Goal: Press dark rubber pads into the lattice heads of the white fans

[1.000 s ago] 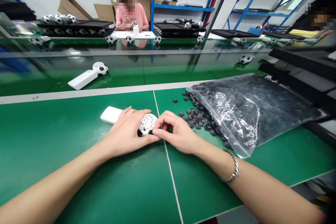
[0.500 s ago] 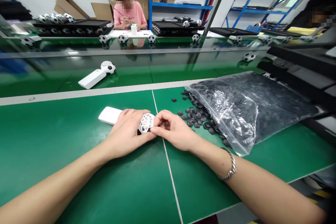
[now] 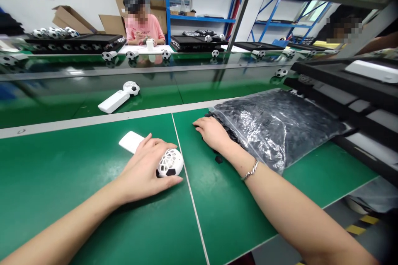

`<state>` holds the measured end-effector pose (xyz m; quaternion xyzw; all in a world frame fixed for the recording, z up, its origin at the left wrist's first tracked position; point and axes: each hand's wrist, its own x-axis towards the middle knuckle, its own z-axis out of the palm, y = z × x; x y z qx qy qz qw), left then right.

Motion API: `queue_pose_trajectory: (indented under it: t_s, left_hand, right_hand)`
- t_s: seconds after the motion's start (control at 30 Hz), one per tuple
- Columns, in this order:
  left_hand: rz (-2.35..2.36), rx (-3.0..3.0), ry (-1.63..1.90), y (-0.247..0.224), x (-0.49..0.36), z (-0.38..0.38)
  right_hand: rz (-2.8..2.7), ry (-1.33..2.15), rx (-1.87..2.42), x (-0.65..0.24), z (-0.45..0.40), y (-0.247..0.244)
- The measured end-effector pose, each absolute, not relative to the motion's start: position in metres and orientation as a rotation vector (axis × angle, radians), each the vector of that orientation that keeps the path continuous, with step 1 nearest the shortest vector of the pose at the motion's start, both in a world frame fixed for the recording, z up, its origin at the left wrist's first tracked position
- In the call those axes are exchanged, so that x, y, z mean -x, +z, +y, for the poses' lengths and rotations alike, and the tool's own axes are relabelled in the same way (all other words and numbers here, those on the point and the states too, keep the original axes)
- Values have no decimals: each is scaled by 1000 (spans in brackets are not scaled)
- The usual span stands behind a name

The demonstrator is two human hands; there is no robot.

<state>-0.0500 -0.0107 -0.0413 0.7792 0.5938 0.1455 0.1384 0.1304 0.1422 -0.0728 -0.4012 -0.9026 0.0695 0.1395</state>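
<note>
A ball-headed device (image 3: 170, 163) is clasped by the left hand (image 3: 145, 163); the right hand (image 3: 214, 133) is seen at its two o'clock, hold unclear.

factory workshop, long green workbench (image 3: 139, 227), blue metal shelving (image 3: 202, 18), stacked black trays (image 3: 326, 68), co-worker (image 3: 144, 29) opposite

glossy plastic bag (image 3: 264, 132), matt pieces (image 3: 219, 160)

Left hand (image 3: 147, 165) is covering the middle of the white ball-headed device (image 3: 170, 165). Right hand (image 3: 214, 132) is hiding part of the black pieces (image 3: 219, 160) — its fingertip contact isn't showing clearly. Right edge is cropping the black trays (image 3: 325, 69).
</note>
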Motion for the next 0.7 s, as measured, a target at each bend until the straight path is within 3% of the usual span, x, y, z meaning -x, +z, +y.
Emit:
queue_pose_trajectory:
  t_s: [0.23,0.37,0.7]
  left_hand:
    - [1996,-2204,472,-42,34,-29]
    - [1832,-2143,491,-41,37,-28]
    - [1761,-1948,576,-46,40,-22]
  right_hand:
    - [-2688,120,1201,-130,127,-65]
    - [-2702,154,1196,-135,125,-62]
    - [-2309,1016,784,-130,100,-52]
